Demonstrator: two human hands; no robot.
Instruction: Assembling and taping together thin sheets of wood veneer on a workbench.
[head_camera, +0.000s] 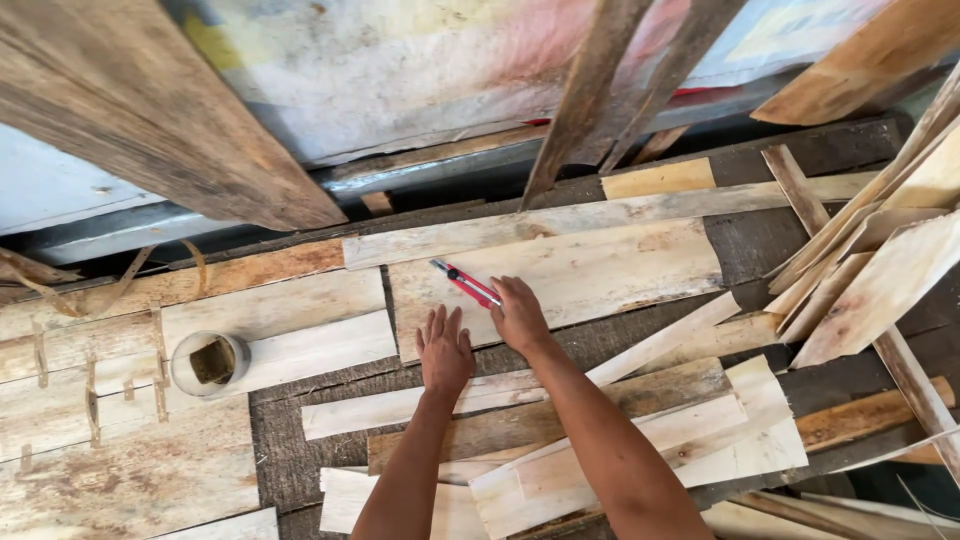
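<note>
Your dark plank floor (300, 440) carries pale offcuts; a round tin (210, 363) at left holds a wood block (213, 360). Left hand (443, 350) flat, fingers spread — right hand (518, 312) grips a red utility knife (466, 283).

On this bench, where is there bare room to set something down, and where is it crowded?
Free: the pale board right of the red utility knife, and the dark bench strip below the round container. Crowded: the offcut pile at right, and overlapping boards beside the right hand and left hand.
</note>
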